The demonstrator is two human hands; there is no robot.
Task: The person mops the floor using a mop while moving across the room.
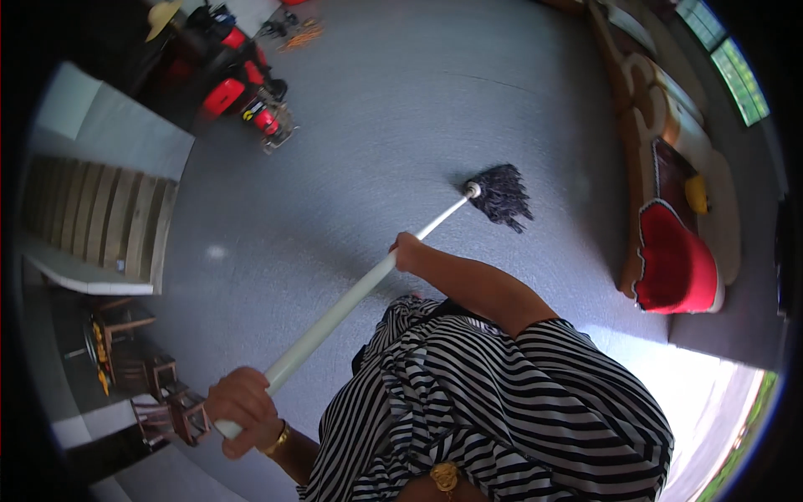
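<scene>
A mop with a long pale handle [330, 318] slants across the view from lower left to upper right. Its dark stringy mop head [502, 199] lies spread on the grey floor [368, 134]. Close to the handle's top end, my left hand [242, 408] is wrapped round it, a gold bracelet [278, 437] on the wrist. Farther down, toward the mop head, my right hand [406, 253] grips the same handle; its fingers are partly hidden behind the wrist and the handle.
Red and black machines [251, 105] stand at the far left, with orange cord [303, 35] beyond. Steps [104, 209] rise at the left, above wooden chairs [171, 410]. Along the right runs a sofa [661, 109] with a red cover [676, 259]. Daylight enters at the lower right.
</scene>
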